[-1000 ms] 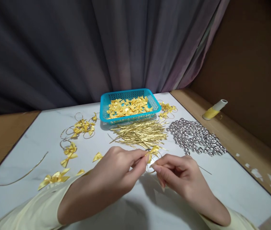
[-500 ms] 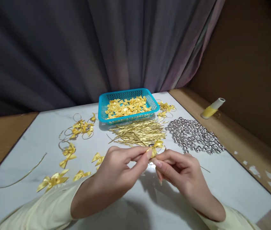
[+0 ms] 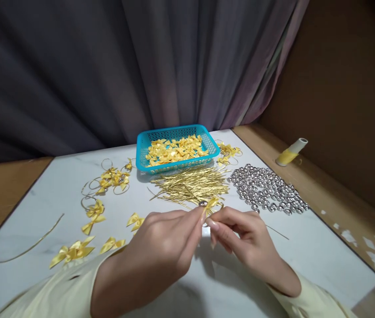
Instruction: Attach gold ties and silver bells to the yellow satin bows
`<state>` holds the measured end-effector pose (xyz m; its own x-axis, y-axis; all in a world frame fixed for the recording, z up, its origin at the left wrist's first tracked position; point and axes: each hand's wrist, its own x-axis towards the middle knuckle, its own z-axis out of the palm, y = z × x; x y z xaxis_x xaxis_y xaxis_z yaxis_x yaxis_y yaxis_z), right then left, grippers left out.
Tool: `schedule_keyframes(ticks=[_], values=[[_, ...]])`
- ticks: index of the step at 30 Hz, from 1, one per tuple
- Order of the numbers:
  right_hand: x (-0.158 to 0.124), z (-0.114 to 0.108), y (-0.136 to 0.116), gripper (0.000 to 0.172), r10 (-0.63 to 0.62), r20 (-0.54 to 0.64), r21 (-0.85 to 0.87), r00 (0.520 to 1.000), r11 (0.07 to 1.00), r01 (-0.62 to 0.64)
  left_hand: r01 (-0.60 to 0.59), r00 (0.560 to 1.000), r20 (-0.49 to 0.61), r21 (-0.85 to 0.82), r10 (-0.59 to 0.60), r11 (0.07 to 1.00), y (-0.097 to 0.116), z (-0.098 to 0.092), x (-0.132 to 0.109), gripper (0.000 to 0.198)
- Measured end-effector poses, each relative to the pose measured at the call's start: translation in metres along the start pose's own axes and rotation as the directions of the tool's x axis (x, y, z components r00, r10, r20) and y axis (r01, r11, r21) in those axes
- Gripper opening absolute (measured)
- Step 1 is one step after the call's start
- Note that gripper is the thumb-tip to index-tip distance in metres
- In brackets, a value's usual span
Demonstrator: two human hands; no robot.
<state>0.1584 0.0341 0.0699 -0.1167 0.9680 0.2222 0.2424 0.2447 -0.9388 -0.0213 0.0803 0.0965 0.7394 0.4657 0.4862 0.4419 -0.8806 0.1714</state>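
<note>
My left hand (image 3: 160, 243) pinches a yellow ribbon bow (image 3: 211, 204) between thumb and fingertips, above the middle of the table. A small, shiny silver piece, like a bell or bead (image 3: 202, 203), shows at the bow's left side. Close against the bow, my right hand (image 3: 248, 240) is closed, its thumb and forefinger pinching a thin gold cord. One cord end (image 3: 277, 232) juts out to the right behind that hand. Fingers hide how cord and bow join. Just beyond both hands lies a pile of cut gold cords (image 3: 190, 185).
A blue basket (image 3: 178, 169) of yellow bows stands at the back. Silver pieces (image 3: 267, 190) spread to the right. Looped bows (image 3: 114, 179) and loose bows (image 3: 73, 251) lie left, near a single cord (image 3: 28, 248). A white tube with yellow wrapping (image 3: 291, 152) stands on the right ledge.
My left hand has turned, so the bow now shows more edge-on and the silver piece has shifted slightly left. Both hands keep their pinches close together.
</note>
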Motion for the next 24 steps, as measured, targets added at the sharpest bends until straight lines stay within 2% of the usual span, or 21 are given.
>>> schedule_keyframes(ticks=[3,6,12,17,24], values=[[0.001,0.002,-0.001,0.022,0.021,0.001,0.073,1.0,0.997,-0.021,0.032,0.999,0.023,-0.054,-0.031,0.998,0.0,0.0,0.002,0.017],[0.002,0.002,-0.002,0.022,-0.007,-0.034,0.098,0.999,0.995,0.01,0.042,0.999,0.004,-0.159,-0.042,0.986,0.002,-0.003,0.008,0.016],[0.003,0.001,0.002,0.019,-0.125,-0.114,0.005,0.986,0.992,0.127,0.06,0.996,-0.047,-0.317,-0.078,0.947,0.006,-0.007,0.019,0.013],[0.002,0.002,0.006,0.021,-0.344,-0.184,-0.182,0.921,0.933,0.312,-0.045,0.988,-0.154,-0.344,-0.009,0.938,0.005,-0.004,0.022,0.013],[0.001,0.003,0.003,0.026,-0.52,-0.179,-0.384,0.835,0.819,0.427,-0.115,0.982,-0.175,-0.225,0.076,0.967,0.005,-0.002,0.019,0.011]])
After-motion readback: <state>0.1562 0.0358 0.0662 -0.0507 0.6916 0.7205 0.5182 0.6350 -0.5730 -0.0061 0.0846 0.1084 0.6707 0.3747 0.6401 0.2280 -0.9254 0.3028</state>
